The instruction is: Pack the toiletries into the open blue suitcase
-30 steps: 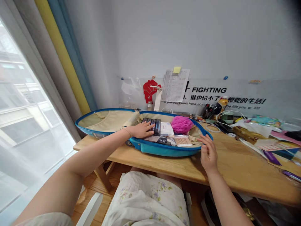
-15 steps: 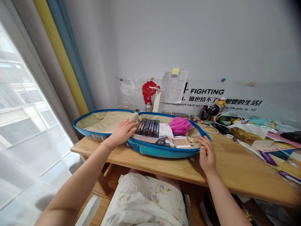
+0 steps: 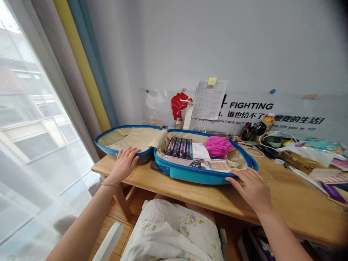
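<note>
A blue suitcase (image 3: 195, 177) lies opened out on the wooden table, its beige-lined lid (image 3: 141, 139) to the left. My left hand (image 3: 123, 166) rests on the near rim of the lid, fingers spread and stretched over the edge. At the near right corner of the packed half, my right hand (image 3: 252, 188) has its fingers over the blue rim and its thumb on the outside. Inside sit a boxed row of dark, clear-fronted packs (image 3: 178, 148), a white packet (image 3: 200, 151), a pink mesh bath puff (image 3: 218, 146) and a pack of thin sticks (image 3: 219, 166).
On the right of the table (image 3: 274, 181) are a roll of tape (image 3: 255, 152), an orange-labelled bottle (image 3: 268, 122), a white cable, a brown case (image 3: 295, 159) and papers. A white lamp stand (image 3: 188, 116) rises behind the suitcase. A curtain (image 3: 81, 65) hangs at the left.
My left hand has moved left from near the hinge to the lid's near rim. My right hand has come down over the near right rim. The view has shifted slightly left.
</note>
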A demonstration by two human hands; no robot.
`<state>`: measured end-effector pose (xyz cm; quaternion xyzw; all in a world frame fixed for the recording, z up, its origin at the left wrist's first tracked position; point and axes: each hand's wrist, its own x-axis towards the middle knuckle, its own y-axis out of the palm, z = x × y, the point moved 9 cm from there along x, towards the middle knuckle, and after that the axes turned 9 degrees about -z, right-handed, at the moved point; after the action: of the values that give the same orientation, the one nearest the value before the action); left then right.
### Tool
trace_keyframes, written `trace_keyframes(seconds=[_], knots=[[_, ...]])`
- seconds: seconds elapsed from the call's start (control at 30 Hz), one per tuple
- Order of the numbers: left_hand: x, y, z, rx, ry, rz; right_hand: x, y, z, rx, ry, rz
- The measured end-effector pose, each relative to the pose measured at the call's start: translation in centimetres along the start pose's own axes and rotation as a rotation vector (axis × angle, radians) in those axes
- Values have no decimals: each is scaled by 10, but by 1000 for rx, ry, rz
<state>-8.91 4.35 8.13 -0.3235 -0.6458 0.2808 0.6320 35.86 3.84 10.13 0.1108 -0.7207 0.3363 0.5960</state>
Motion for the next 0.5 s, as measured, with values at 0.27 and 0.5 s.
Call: trace_keyframes(seconds=[0.27, 0.5], knots=[[-4, 3, -16, -55, 80, 5, -18, -24, -49, -108, 30, 79], [-5, 6, -22, -70, 92, -40, -35, -65, -126, -90, 243, 169]])
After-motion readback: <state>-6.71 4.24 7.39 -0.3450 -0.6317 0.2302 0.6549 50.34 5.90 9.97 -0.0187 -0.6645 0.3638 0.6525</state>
